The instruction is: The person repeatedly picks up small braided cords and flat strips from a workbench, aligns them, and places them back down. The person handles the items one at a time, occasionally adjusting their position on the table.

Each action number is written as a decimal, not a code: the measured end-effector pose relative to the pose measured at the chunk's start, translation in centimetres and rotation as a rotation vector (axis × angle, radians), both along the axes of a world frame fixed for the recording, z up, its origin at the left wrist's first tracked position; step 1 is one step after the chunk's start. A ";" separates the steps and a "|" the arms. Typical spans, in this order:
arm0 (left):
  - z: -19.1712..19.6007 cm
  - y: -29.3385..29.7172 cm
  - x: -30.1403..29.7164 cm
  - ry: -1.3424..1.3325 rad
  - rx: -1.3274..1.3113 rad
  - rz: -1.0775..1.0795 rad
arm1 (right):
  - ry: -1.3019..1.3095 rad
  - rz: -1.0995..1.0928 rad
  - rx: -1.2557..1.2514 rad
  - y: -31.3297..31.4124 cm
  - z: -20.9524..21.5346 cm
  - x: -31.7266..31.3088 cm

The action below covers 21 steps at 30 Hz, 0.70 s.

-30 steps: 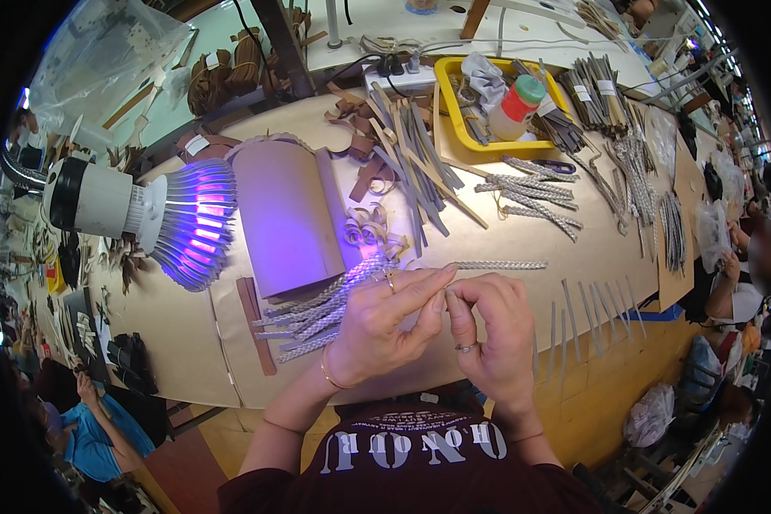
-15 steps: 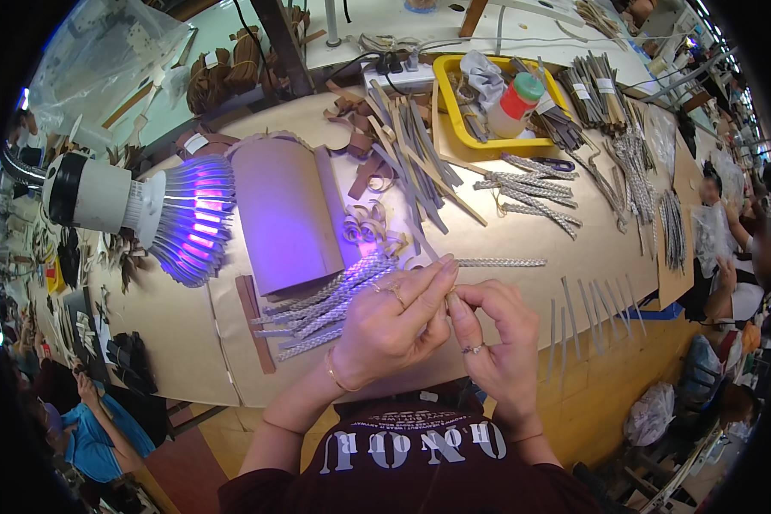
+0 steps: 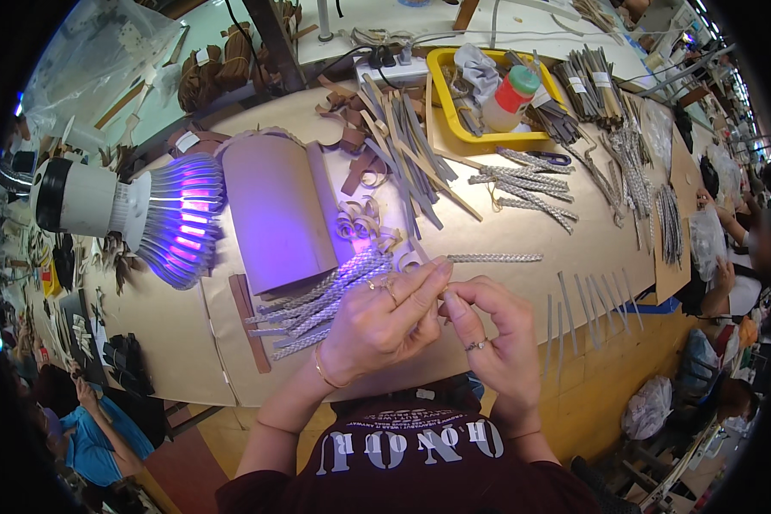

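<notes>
Both of my hands meet over the front of the table. My left hand (image 3: 387,321) is closed, its fingertips pinching a silver-grey braided cord (image 3: 499,257) whose length sticks out to the right. A flat grey strip (image 3: 420,250) rises from behind the same fingertips. Close against them, my right hand (image 3: 495,334) pinches with thumb and forefinger; what lies between these is too small and hidden to make out. Left of my hands lies a bunch of similar braided cords (image 3: 317,304), in purple light, with curled tan ends (image 3: 358,221) at its far side.
A ribbed lamp (image 3: 180,221) glows purple at the left, beside a curved brown board (image 3: 278,214). Loose strips (image 3: 411,154) lie farther back. The yellow tray (image 3: 444,107) holds a green-capped bottle (image 3: 512,98). Thin strips (image 3: 584,304) line the table's right front edge.
The whole view has shifted slightly. My two hands stay together in nearly the same pinch, with small movement at the fingertips; the cord still points right.
</notes>
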<state>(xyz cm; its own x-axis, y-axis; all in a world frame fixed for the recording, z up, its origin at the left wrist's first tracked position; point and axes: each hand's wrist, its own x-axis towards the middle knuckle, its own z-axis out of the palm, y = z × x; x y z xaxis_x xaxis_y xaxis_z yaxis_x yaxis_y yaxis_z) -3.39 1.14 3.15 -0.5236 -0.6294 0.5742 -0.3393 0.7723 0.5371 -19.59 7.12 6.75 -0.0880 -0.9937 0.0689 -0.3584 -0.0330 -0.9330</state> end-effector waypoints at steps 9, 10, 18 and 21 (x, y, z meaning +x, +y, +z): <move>-0.3 -0.1 -0.2 0.030 -0.029 0.001 | 0.081 0.005 -0.057 -0.2 -0.1 0.0; -0.3 -0.1 -0.3 0.029 -0.022 0.001 | 0.108 -0.001 -0.069 -0.2 -0.1 0.0; -0.3 -0.2 0.0 0.024 0.049 -0.038 | 0.105 0.008 -0.040 -0.3 0.0 0.0; -0.4 -0.3 0.1 0.045 0.082 -0.064 | 0.099 0.006 -0.063 -0.4 -0.2 -0.2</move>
